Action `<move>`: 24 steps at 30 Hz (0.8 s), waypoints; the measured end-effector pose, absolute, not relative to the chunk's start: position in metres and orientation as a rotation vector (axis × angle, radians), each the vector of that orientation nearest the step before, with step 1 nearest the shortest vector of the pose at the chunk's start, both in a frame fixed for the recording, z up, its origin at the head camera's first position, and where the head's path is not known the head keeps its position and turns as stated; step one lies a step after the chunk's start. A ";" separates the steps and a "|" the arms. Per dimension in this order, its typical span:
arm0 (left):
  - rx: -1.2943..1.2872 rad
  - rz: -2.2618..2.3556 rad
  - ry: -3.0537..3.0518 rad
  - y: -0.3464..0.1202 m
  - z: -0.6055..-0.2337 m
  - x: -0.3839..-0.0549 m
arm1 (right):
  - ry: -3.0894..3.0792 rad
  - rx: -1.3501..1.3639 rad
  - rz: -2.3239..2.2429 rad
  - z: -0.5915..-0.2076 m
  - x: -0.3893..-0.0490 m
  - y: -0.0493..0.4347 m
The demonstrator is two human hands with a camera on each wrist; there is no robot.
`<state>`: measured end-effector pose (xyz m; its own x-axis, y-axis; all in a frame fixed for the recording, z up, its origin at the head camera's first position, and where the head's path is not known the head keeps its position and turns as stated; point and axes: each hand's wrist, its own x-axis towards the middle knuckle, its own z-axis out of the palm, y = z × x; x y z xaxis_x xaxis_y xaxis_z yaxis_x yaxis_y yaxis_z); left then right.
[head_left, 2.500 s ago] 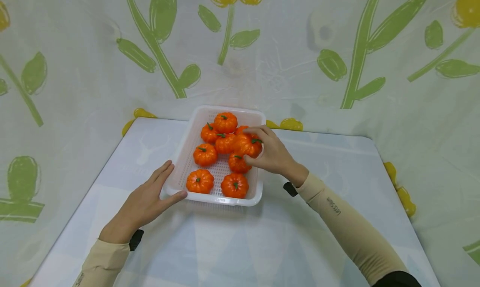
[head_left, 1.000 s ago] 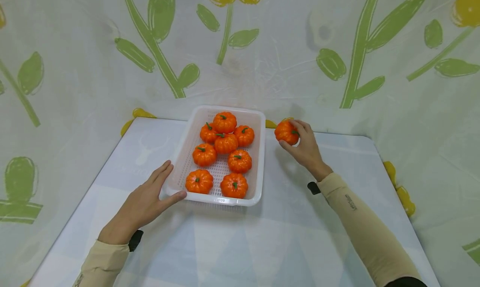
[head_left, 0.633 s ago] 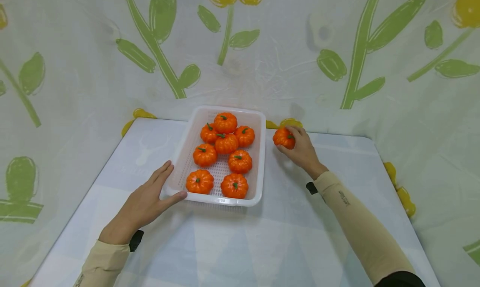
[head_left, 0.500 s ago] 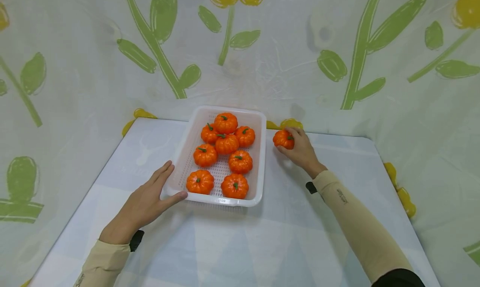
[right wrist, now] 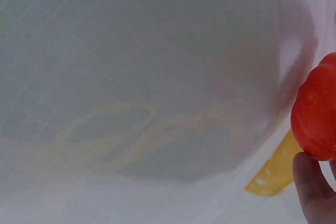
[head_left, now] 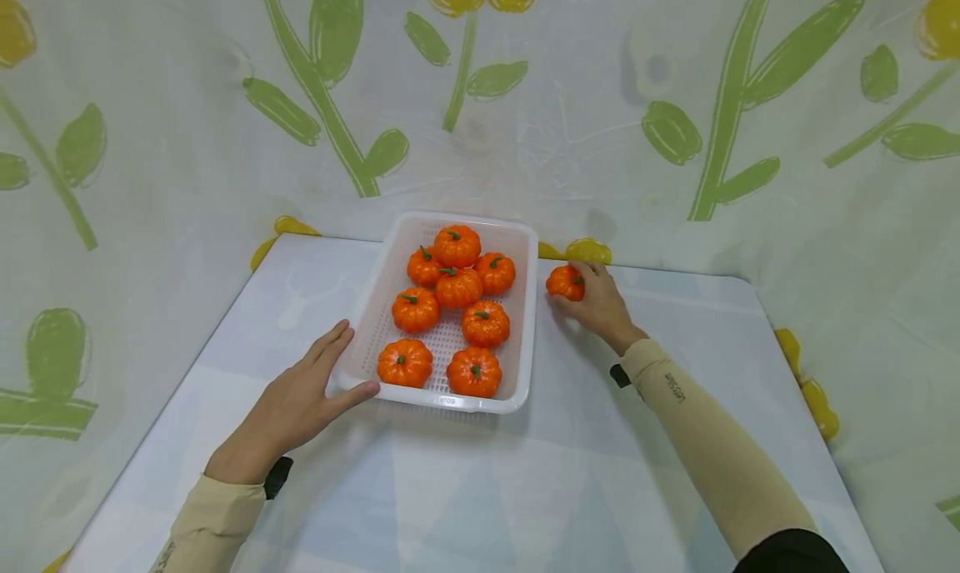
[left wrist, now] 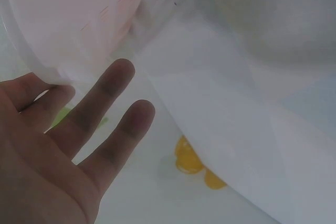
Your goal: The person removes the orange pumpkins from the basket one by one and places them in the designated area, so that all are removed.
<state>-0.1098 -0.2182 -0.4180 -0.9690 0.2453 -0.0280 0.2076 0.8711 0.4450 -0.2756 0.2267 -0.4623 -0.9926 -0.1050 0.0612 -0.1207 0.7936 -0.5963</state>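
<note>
1 pumpkin [head_left: 562, 282] sits gripped by right hand [head_left: 600, 305], well apart from outspread left hand [head_left: 295, 402].

Orange pumpkin [head_left: 563, 283], green-stemmed, beside white basket [head_left: 450, 401]

Free room across near tabletop [head_left: 495, 490] — white basket [head_left: 450, 401] blocking centre back, curtain [head_left: 570, 140] behind.

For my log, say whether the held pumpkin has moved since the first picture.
Yes: the pumpkin moved right, from over the basket to beside it.
</note>
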 end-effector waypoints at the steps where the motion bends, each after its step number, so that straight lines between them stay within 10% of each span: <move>1: 0.359 0.689 2.957 -0.218 -0.418 -0.110 | -2.956 0.183 0.984 -0.462 -0.275 0.227; 24: 0.332 0.703 2.942 -0.218 -0.421 -0.112 | -3.039 0.216 0.903 -0.464 -0.277 0.227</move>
